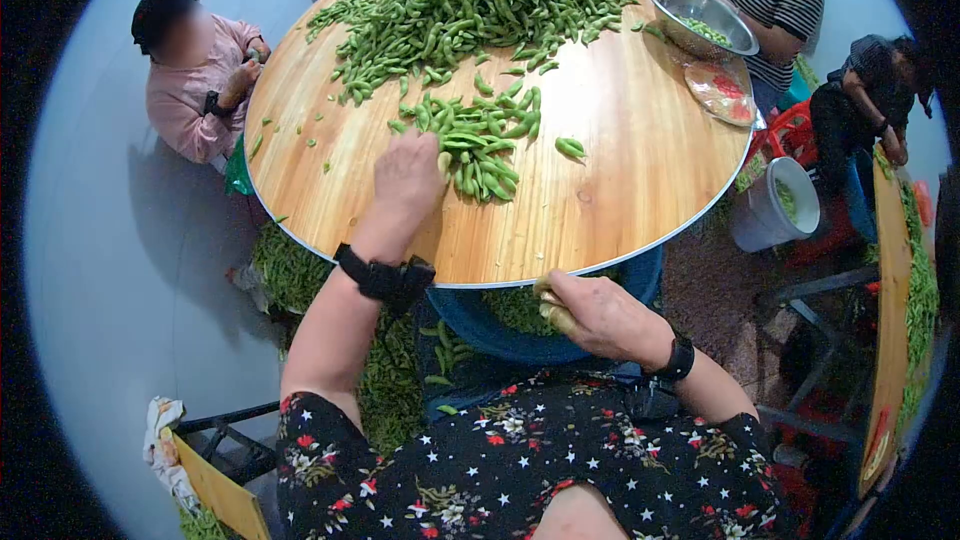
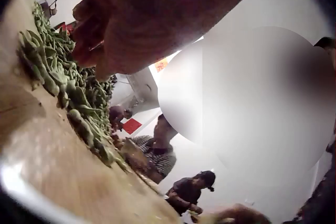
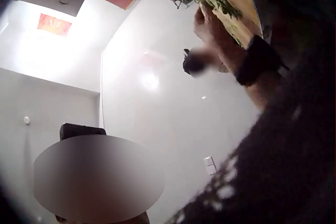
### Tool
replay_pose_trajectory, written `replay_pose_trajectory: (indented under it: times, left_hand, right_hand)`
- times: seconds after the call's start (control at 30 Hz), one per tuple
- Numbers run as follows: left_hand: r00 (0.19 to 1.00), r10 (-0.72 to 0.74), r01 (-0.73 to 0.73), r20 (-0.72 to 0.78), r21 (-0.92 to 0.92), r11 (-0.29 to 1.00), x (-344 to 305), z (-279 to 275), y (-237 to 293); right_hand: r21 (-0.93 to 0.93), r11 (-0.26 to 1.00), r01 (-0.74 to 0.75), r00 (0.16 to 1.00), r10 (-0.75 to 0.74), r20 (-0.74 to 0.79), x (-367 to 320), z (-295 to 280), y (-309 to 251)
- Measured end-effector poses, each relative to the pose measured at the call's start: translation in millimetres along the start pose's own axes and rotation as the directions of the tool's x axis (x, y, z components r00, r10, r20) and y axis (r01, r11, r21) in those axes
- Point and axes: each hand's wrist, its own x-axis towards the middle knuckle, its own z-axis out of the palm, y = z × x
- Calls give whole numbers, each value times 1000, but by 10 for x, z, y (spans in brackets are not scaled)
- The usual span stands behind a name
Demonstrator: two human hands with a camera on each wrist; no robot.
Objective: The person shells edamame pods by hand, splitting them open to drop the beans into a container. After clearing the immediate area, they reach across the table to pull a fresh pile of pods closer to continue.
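Note:
In the head view, my left hand (image 1: 410, 175) is at the left side of a small heap of green pods (image 1: 485, 145), back of the hand up. Its fingertips are largely hidden; whether they grip a pod I cannot tell. The left wrist view shows this hand (image 2: 131, 29) dark and close beside the pods (image 2: 79, 98). My right hand (image 1: 605, 320) is at the table's near edge, its fingers bent towards the thumb, with pale yellowish coverings on the fingertips. Nothing is plainly visible in its grasp. The right wrist view shows the left hand (image 3: 212, 29) by the pods.
A large pod pile (image 1: 480, 0) covers the far part of the round wooden table (image 1: 620, 180). A metal bowl (image 1: 700, 20) and a plastic bag (image 1: 720, 90) are at the right. Below the near edge is a blue tub (image 1: 470, 325). Several people are around; a white bucket (image 1: 765, 215) stands right.

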Motion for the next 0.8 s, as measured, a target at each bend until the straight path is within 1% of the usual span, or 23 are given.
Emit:
replay_pose_trajectory:
  times: [0.03, 0.07, 0.1, 0.13, 0.17, 0.2, 0.23, 0.27, 0.3, 0.33, 0.37, 0.4, 0.47, 0.5, 0.53, 0.6, 0.63, 0.67, 0.73, 0.77, 0.8]
  left_hand:
    - [1000, 0, 0, -1, -1, 1000, 2, 4, 32]
    - [994, 71, -71, -84, -1, 997, -1, -1, 64]
    - [977, 142, -143, -162, 4, 990, -19, -27, 112]
    - [977, 146, -147, -155, 4, 989, -57, -112, 189]
    - [999, 6, -23, -49, -362, 932, -104, -233, 273]
    - [990, -89, 137, 106, -661, 738, -170, -288, 330]
    - [978, -123, 208, 168, -827, 523, -256, -232, 351]
    - [978, -113, 208, 175, -827, 522, -327, -224, 388]
    - [971, -75, 238, 227, -938, 252, -395, -223, 426]
    - [964, -27, 264, 266, -964, -39, -458, -221, 455]
    - [957, -8, 287, 290, -952, -102, -510, -165, 464]
    - [957, -3, 289, 290, -952, -100, -555, -131, 490]
    - [962, -62, 249, 265, -949, -194, -628, -59, 539]
    - [976, -43, 204, 213, -967, -154, -652, -30, 539]
    - [976, -38, 208, 216, -965, -157, -711, -22, 559]
    - [989, -22, 148, 147, -985, 83, -819, -83, 658]
    - [996, -16, 84, 82, -970, 230, -871, -111, 715]
    - [996, -16, 87, 85, -970, 227, -896, -151, 754]
    - [998, 56, -51, -24, -825, 563, -935, -222, 802]
    - [999, 35, -25, -6, -819, 574, -954, -230, 817]
    - [999, 34, -23, -5, -819, 573, -966, -203, 811]
  right_hand:
    - [85, 994, -73, 997, 72, 7, 1, -12, -20]
    - [86, 994, -73, 997, 73, 4, 14, 4, 18]
    - [146, 989, 22, 998, -12, -68, 28, 45, 81]
    - [201, 972, 119, 985, -91, -145, 37, 67, 109]
    - [206, 972, 116, 985, -85, -150, 43, 23, 77]
    - [405, 914, 3, 999, 12, -34, 58, -67, -16]
    - [574, 809, -126, 991, 84, 99, 71, -112, -68]
    - [578, 806, -130, 991, 93, 93, 88, -87, -64]
    - [660, 733, -163, 987, 117, 113, 113, -47, -59]
    - [734, 652, -192, 981, 136, 136, 147, -11, -61]
    - [730, 654, -196, 980, 149, 130, 197, 6, -73]
    - [732, 653, -194, 981, 151, 126, 238, 49, -48]
    - [850, 495, -180, 975, 206, 86, 324, 146, 48]
    - [878, 457, -144, 975, 216, 48, 354, 146, 65]
    - [879, 455, -146, 974, 222, 46, 375, 134, 62]
    - [940, 329, -86, 959, 282, -11, 407, 88, 49]
    - [932, 352, -87, 963, 270, -12, 400, 70, 54]
    - [932, 352, -91, 962, 274, -10, 394, 76, 61]
    - [908, 410, -85, 959, 282, -38, 391, 98, 68]
    - [908, 409, -87, 959, 283, -35, 386, 97, 76]
    - [891, 442, -100, 961, 275, -29, 374, 85, 90]
